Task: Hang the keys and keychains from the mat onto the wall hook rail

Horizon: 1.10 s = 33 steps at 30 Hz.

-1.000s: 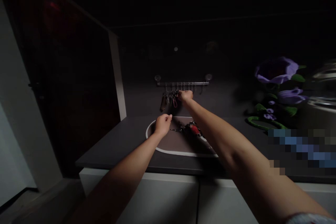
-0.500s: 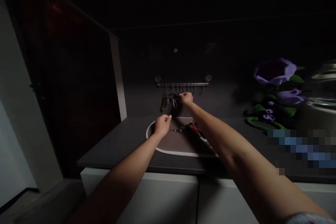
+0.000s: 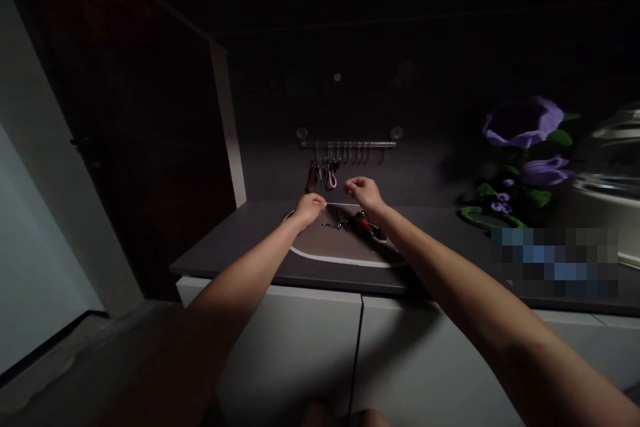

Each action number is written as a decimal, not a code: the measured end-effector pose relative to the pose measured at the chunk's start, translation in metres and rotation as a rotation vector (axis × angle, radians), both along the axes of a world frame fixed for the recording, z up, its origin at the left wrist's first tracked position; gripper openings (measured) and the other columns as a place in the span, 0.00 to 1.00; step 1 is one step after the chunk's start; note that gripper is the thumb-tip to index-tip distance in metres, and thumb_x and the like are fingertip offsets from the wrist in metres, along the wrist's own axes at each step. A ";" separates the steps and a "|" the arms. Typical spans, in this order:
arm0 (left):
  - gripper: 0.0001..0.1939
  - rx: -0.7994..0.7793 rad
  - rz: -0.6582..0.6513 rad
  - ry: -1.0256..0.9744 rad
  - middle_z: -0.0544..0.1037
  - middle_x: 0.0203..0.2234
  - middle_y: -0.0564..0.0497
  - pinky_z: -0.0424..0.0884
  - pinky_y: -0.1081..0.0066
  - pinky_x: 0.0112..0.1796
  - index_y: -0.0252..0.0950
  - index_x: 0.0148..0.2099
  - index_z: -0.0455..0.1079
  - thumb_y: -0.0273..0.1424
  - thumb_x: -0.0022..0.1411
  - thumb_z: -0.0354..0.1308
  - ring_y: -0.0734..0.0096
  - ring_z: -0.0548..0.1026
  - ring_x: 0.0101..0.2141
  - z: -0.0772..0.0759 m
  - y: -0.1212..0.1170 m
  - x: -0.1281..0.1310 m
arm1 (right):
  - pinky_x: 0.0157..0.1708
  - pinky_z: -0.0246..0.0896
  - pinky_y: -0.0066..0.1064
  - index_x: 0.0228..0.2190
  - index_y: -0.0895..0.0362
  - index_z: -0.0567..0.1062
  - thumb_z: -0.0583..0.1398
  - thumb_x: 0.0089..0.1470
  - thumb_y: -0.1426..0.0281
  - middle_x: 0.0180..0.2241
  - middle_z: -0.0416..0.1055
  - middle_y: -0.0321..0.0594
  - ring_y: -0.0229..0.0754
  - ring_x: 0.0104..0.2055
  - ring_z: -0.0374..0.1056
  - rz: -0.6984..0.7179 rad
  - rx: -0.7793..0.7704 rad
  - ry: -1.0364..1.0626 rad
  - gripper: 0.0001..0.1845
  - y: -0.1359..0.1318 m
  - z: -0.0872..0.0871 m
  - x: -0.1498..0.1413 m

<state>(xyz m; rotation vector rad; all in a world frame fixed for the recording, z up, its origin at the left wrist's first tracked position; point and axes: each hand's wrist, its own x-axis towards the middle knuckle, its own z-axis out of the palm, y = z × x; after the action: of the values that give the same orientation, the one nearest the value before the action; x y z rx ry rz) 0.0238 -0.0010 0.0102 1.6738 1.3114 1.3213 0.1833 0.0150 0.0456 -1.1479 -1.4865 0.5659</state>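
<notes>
My left hand (image 3: pixel 309 209) is over the left part of a brown mat (image 3: pixel 320 243) with a white rim, thumb and fingers pinched; whatever is between them is too small to make out. My right hand (image 3: pixel 366 193) is above the mat's back edge, below the hook rail (image 3: pixel 350 144), its fingers curled in with nothing visible in them. Keys with a pink carabiner (image 3: pixel 332 179) and a brown key holder (image 3: pixel 313 178) hang from the rail's left hooks. On the mat lie loose keys (image 3: pixel 336 224) and a red and dark bunch (image 3: pixel 365 223).
The mat lies on a dark counter (image 3: pixel 225 250) above white cabinet doors (image 3: pixel 300 340). To the right stand purple flowers (image 3: pixel 525 121) with green leaves and a large pale vessel with a clear top (image 3: pixel 605 200). A dark door (image 3: pixel 150 147) is at the left.
My right hand has drawn back from the hanging keys, down and slightly right. My left hand stays pinched over the mat. The view has tipped downward.
</notes>
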 end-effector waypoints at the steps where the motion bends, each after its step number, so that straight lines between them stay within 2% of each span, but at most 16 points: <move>1: 0.04 -0.016 -0.030 0.035 0.69 0.18 0.55 0.61 0.77 0.24 0.30 0.31 0.69 0.22 0.50 0.54 0.81 0.64 0.19 0.005 -0.002 0.000 | 0.30 0.60 0.23 0.31 0.62 0.73 0.56 0.49 0.70 0.27 0.74 0.40 0.33 0.27 0.67 -0.011 0.009 -0.030 0.09 -0.007 -0.004 0.002; 4: 0.07 0.024 -0.200 0.185 0.71 0.19 0.54 0.63 0.75 0.28 0.30 0.32 0.71 0.20 0.48 0.56 0.79 0.65 0.21 0.016 -0.005 0.003 | 0.35 0.60 0.25 0.36 0.60 0.73 0.56 0.49 0.70 0.30 0.74 0.40 0.35 0.32 0.69 -0.050 0.044 -0.174 0.11 -0.024 -0.016 0.006; 6: 0.08 0.057 -0.314 0.227 0.73 0.22 0.53 0.64 0.75 0.31 0.31 0.32 0.72 0.19 0.48 0.56 0.78 0.67 0.24 0.015 -0.005 0.005 | 0.38 0.60 0.27 0.37 0.59 0.72 0.56 0.50 0.70 0.31 0.74 0.40 0.36 0.34 0.69 -0.069 0.073 -0.300 0.11 -0.034 -0.024 0.010; 9: 0.09 0.063 -0.431 0.242 0.76 0.26 0.51 0.65 0.73 0.36 0.31 0.34 0.73 0.19 0.49 0.56 0.77 0.70 0.27 0.004 -0.002 0.005 | 0.39 0.59 0.28 0.38 0.59 0.72 0.54 0.51 0.72 0.34 0.74 0.42 0.37 0.36 0.69 -0.096 0.114 -0.496 0.12 -0.042 -0.034 0.015; 13: 0.11 0.059 -0.497 0.224 0.77 0.30 0.49 0.66 0.71 0.39 0.31 0.40 0.72 0.23 0.53 0.54 0.76 0.72 0.30 -0.012 0.002 -0.004 | 0.40 0.57 0.28 0.38 0.58 0.74 0.54 0.52 0.73 0.37 0.74 0.44 0.39 0.40 0.68 -0.081 0.146 -0.730 0.12 -0.043 -0.041 0.018; 18: 0.11 0.159 -0.504 0.353 0.77 0.36 0.50 0.63 0.71 0.44 0.35 0.40 0.73 0.26 0.52 0.56 0.72 0.72 0.38 -0.015 0.001 -0.010 | 0.41 0.56 0.28 0.37 0.58 0.75 0.53 0.52 0.71 0.38 0.74 0.44 0.41 0.41 0.67 -0.077 0.169 -0.930 0.13 -0.041 -0.044 0.017; 23: 0.08 0.196 -0.506 0.452 0.77 0.33 0.51 0.63 0.72 0.44 0.37 0.35 0.74 0.26 0.51 0.58 0.72 0.72 0.38 -0.013 -0.002 -0.005 | 0.41 0.55 0.28 0.37 0.57 0.75 0.53 0.52 0.71 0.38 0.74 0.44 0.41 0.41 0.67 -0.089 0.178 -0.952 0.13 -0.038 -0.045 0.016; 29: 0.06 0.222 -0.434 0.420 0.76 0.28 0.51 0.63 0.73 0.38 0.33 0.31 0.73 0.29 0.52 0.57 0.73 0.71 0.32 -0.018 0.002 -0.006 | 0.41 0.55 0.29 0.37 0.56 0.76 0.53 0.51 0.71 0.38 0.74 0.44 0.42 0.41 0.66 -0.096 0.189 -0.983 0.13 -0.034 -0.047 0.015; 33: 0.07 0.193 -0.387 0.302 0.75 0.26 0.50 0.63 0.74 0.35 0.30 0.31 0.72 0.29 0.52 0.56 0.76 0.70 0.29 -0.021 0.007 -0.005 | 0.41 0.55 0.29 0.37 0.56 0.75 0.53 0.51 0.72 0.39 0.73 0.44 0.43 0.41 0.66 -0.089 0.178 -0.999 0.13 -0.037 -0.045 0.014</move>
<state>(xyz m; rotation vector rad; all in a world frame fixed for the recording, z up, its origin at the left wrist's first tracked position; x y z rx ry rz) 0.0187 0.0062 -0.0105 2.1973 0.9672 1.0173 0.1975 -0.0216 0.0003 -1.4217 -2.2363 -0.2752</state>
